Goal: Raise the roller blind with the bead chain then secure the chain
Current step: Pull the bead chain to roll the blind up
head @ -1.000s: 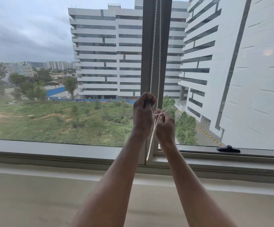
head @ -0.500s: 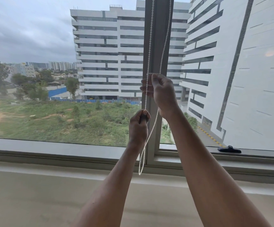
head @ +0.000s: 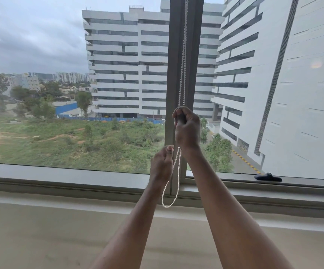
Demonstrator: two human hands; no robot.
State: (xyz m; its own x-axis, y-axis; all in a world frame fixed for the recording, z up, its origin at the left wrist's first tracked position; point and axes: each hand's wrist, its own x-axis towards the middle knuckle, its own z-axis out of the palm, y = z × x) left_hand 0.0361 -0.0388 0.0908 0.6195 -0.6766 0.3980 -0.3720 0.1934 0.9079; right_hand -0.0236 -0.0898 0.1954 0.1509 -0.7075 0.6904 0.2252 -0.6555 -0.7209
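Note:
The white bead chain [head: 183,55] hangs in two strands down the dark window post [head: 173,74]. My right hand [head: 187,127] grips both strands in a fist at mid-window height. Below that fist the chain drops in a loose loop [head: 167,205] that ends in front of the lower frame. My left hand [head: 162,164] is lower and to the left with its fingers curled. The loop's left strand runs along its thumb side, and I cannot tell whether it pinches the chain. The roller blind itself is out of view above, so the glass is uncovered.
A black window handle [head: 267,177] lies on the lower frame at the right. The grey frame rail [head: 60,177] and a beige sill ledge [head: 60,230] run across below the glass. Outside are white buildings and a green field.
My right hand has come down from its higher reach, pulling the chain, and now holds both strands together. My left hand has dropped lower and loosened; the loop hangs longer.

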